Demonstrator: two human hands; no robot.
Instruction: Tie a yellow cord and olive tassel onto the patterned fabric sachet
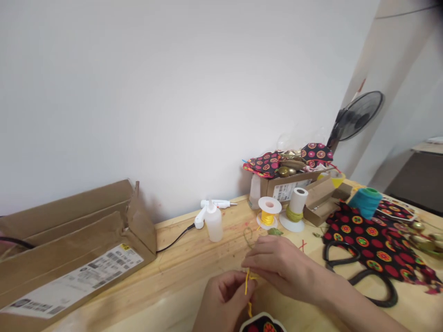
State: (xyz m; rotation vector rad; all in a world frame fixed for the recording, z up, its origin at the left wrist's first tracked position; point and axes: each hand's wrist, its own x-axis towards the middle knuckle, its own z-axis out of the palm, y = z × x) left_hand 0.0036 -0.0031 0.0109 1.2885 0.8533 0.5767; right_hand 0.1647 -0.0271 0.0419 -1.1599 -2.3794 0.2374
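Observation:
My left hand point(226, 299) and my right hand point(277, 265) meet low in the middle of the view, over a wooden table point(180, 272). Both pinch a thin yellow cord point(247, 283) that runs down between them. The cord leads to a small black patterned fabric piece point(263, 323) at the bottom edge, partly cut off. A spool of yellow cord point(269, 212) stands just beyond my right hand, next to a white spool of olive thread point(296, 210).
A white plastic bottle point(213, 222) and a white corded tool point(207, 208) stand near the wall. An open cardboard box point(69, 249) lies left. Another box point(294, 182) holds patterned fabric and gold bells. Black scissors point(360, 276), patterned cloth point(374, 244), a teal spool point(367, 200) and a fan point(356, 115) are right.

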